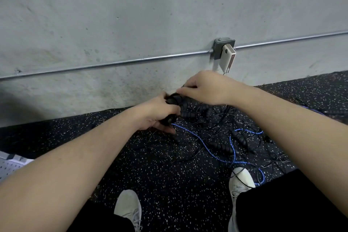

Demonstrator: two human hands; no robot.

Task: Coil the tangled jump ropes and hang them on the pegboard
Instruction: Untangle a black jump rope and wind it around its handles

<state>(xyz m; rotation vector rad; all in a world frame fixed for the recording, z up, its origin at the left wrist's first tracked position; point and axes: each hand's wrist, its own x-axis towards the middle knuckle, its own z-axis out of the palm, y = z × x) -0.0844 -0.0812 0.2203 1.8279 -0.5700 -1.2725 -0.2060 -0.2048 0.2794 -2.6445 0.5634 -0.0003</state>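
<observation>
A tangle of thin black jump ropes (212, 128) with ribbed black handles lies on the speckled black floor, with a blue rope (233, 149) woven through it. My left hand (158, 117) grips a bunch of black handles (174, 100) lifted above the pile. My right hand (205, 88) pinches the top of the same bunch from the right. More ribbed handles (222, 146) lie loose in the tangle. A corner of the white pegboard (9, 167) shows at the far left edge.
A grey concrete wall (131, 15) stands close ahead, with a metal conduit (113, 64) and an outlet box (223, 48) holding a white plug. My two white shoes (130, 207) stand at the near edge of the ropes, the right shoe (241, 179) touching the blue rope.
</observation>
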